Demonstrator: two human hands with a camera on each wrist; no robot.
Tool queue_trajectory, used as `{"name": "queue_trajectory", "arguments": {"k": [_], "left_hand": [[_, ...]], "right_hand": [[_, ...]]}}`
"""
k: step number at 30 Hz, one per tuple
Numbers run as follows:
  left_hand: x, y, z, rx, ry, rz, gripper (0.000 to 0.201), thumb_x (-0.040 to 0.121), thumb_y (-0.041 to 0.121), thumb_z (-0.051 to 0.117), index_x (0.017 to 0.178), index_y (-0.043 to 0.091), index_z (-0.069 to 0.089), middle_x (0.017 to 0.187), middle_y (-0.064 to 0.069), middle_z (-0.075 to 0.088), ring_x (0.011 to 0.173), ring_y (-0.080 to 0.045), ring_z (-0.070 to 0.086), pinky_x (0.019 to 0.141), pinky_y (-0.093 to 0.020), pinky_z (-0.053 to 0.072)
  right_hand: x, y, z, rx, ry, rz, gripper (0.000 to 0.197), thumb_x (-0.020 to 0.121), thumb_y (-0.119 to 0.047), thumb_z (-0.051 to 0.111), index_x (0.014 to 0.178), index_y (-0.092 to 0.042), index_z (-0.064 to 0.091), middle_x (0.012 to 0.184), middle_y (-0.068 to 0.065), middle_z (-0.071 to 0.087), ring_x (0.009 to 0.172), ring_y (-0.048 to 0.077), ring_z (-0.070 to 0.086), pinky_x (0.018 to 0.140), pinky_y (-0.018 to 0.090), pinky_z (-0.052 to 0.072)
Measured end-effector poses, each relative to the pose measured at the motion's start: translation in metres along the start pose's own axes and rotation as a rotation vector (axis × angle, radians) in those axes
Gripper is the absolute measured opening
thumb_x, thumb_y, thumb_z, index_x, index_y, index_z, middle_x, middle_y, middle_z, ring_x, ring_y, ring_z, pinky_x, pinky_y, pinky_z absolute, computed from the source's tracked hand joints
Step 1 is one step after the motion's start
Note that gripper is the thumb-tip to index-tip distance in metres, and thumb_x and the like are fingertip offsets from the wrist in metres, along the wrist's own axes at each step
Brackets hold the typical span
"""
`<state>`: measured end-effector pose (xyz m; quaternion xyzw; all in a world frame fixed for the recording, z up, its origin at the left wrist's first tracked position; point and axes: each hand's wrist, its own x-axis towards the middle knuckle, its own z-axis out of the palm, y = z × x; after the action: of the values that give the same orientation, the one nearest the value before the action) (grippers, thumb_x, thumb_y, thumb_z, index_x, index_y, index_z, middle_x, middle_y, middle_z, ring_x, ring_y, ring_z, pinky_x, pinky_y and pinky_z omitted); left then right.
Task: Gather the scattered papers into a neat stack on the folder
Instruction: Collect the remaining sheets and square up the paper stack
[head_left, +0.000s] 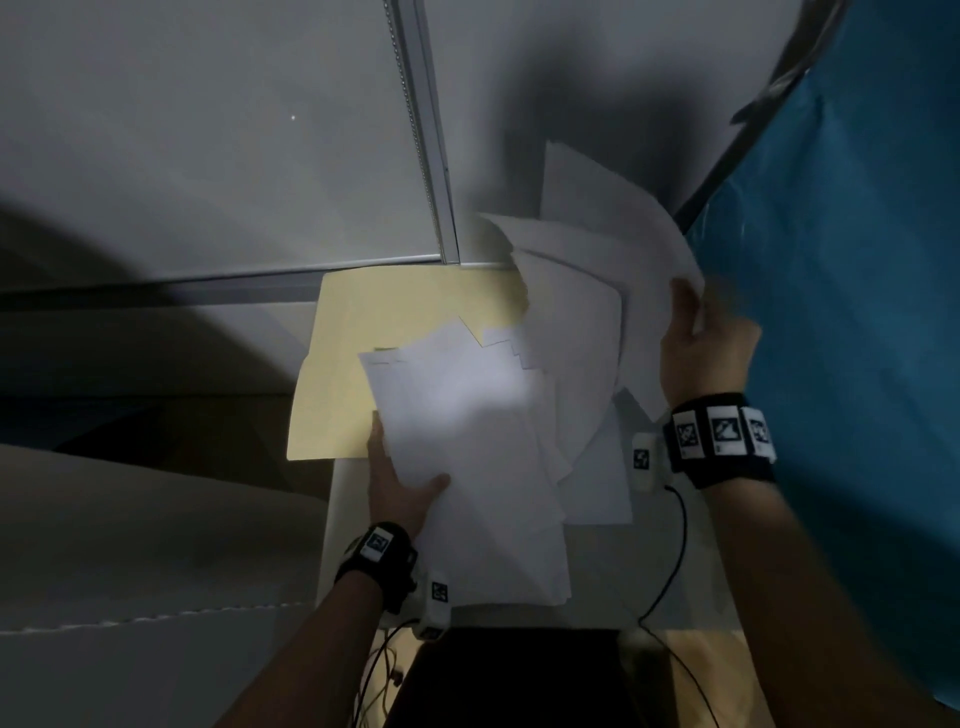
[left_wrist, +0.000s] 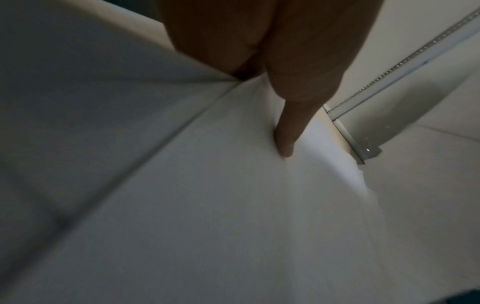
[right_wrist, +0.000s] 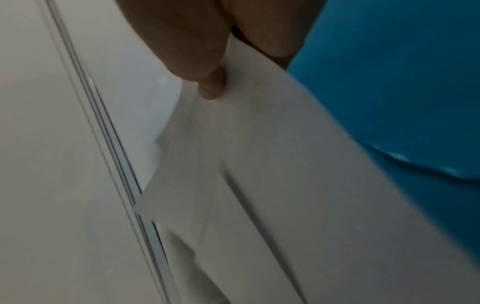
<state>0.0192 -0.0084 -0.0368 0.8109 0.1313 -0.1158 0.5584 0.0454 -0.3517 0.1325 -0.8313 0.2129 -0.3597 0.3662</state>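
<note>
Two grey partitions (head_left: 208, 156), blue curtain (head_left: 857, 260)

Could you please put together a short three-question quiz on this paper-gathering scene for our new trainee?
1. True or false: the white papers already lie in a squared stack on the yellow folder.
2. Which hand grips the far fanned sheets beside the blue cloth? A) the left hand B) the right hand
3. Fill in: the left hand's thumb lies on ___ of the near sheets.

Key
1. False: they are fanned and skewed, and reach past the folder's near and right edges.
2. B: it pinches their right edge, thumb on top, as the right wrist view shows.
3. Top; the fingers go beneath the left edge.
</note>
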Motion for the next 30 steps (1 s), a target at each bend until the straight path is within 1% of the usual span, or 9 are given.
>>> {"name": "queue_trajectory", "arguments": {"k": [3, 5, 7, 9, 14, 18, 22, 26, 30], "left_hand": [[0.0, 0.002, 0.004, 0.045, -0.039, 0.127, 0.126, 0.076, -0.003, 0.09, 0.171, 0.037, 0.017, 0.164, 0.04, 0.024, 0.133, 0.034, 0.032, 0.097, 0.006, 0.036], [0.003, 0.002, 0.006, 0.109, -0.095, 0.146, 0.099, 0.081, 0.002, 0.087, 0.161, 0.039, 0.044, 0.161, 0.031, 0.044, 0.139, 0.018, 0.045, 0.108, -0.007, 0.043], [0.003, 0.005, 0.006, 0.124, -0.092, 0.148, 0.059, 0.08, 0.011, 0.089, 0.127, 0.043, 0.075, 0.137, 0.01, 0.072, 0.128, -0.01, 0.066, 0.113, -0.039, 0.054], [0.001, 0.006, 0.009, 0.13, -0.075, 0.089, 0.043, 0.076, 0.014, 0.092, 0.104, 0.044, 0.081, 0.119, 0.004, 0.08, 0.116, -0.019, 0.073, 0.109, -0.049, 0.056], [0.005, -0.001, 0.014, 0.065, -0.073, -0.092, 0.035, 0.08, 0.003, 0.091, 0.105, 0.024, 0.081, 0.12, -0.012, 0.077, 0.121, -0.031, 0.071, 0.106, -0.045, 0.055], [0.007, -0.017, 0.001, -0.128, -0.115, -0.457, 0.048, 0.109, 0.002, 0.054, 0.153, -0.015, 0.042, 0.167, -0.021, 0.039, 0.155, -0.04, 0.038, 0.113, -0.02, 0.04], [-0.003, -0.004, 0.001, -0.197, -0.116, -0.397, 0.026, 0.113, 0.027, 0.052, 0.124, 0.013, 0.071, 0.138, -0.022, 0.07, 0.125, -0.04, 0.069, 0.101, -0.047, 0.057], [-0.012, 0.012, 0.008, -0.352, -0.138, -0.313, 0.081, 0.081, 0.062, 0.08, 0.14, 0.008, 0.067, 0.129, -0.013, 0.076, 0.107, -0.028, 0.077, 0.07, -0.022, 0.064], [-0.009, -0.013, 0.004, -0.024, -0.132, -0.105, 0.087, 0.061, 0.021, 0.106, 0.135, 0.03, 0.062, 0.134, 0.002, 0.067, 0.127, -0.027, 0.065, 0.099, -0.043, 0.061]], "right_hand": [[0.022, -0.03, -0.019, 0.028, 0.148, -0.171, 0.019, 0.103, -0.012, 0.058, 0.1, 0.005, 0.066, 0.086, 0.02, 0.069, 0.078, 0.017, 0.058, 0.08, -0.002, 0.035], [0.033, -0.048, -0.027, 0.113, 0.292, -0.176, 0.025, 0.101, -0.015, 0.061, 0.095, 0.01, 0.059, 0.08, 0.012, 0.059, 0.074, 0.008, 0.051, 0.075, 0.006, 0.039], [0.041, -0.056, -0.029, 0.194, 0.382, -0.137, 0.026, 0.097, -0.011, 0.064, 0.09, 0.012, 0.054, 0.08, 0.0, 0.049, 0.075, 0.001, 0.042, 0.074, 0.009, 0.037], [0.042, -0.061, -0.026, 0.263, 0.385, -0.051, 0.02, 0.094, -0.011, 0.065, 0.09, 0.005, 0.054, 0.082, -0.002, 0.051, 0.072, -0.004, 0.044, 0.071, 0.016, 0.04], [0.007, -0.026, 0.009, 0.23, 0.004, 0.201, 0.02, 0.092, -0.023, 0.066, 0.103, -0.007, 0.064, 0.097, 0.002, 0.066, 0.083, 0.008, 0.058, 0.075, 0.02, 0.049], [-0.032, 0.035, 0.039, 0.051, -0.37, 0.405, 0.02, 0.083, -0.035, 0.069, 0.083, -0.019, 0.056, 0.087, 0.008, 0.065, 0.082, 0.029, 0.063, 0.07, 0.033, 0.051], [-0.065, 0.066, 0.05, 0.031, -0.542, 0.47, 0.018, 0.086, -0.022, 0.072, 0.074, -0.016, 0.06, 0.071, 0.004, 0.062, 0.066, 0.024, 0.059, 0.056, 0.014, 0.048], [-0.082, 0.062, 0.071, 0.082, -0.59, 0.432, 0.016, 0.091, -0.009, 0.068, 0.075, -0.009, 0.069, 0.072, 0.007, 0.067, 0.065, 0.016, 0.059, 0.053, 0.006, 0.043], [-0.079, 0.054, 0.086, 0.226, -0.598, 0.441, 0.024, 0.098, -0.01, 0.061, 0.078, -0.011, 0.073, 0.076, 0.005, 0.068, 0.071, 0.016, 0.061, 0.066, 0.025, 0.051]]}}
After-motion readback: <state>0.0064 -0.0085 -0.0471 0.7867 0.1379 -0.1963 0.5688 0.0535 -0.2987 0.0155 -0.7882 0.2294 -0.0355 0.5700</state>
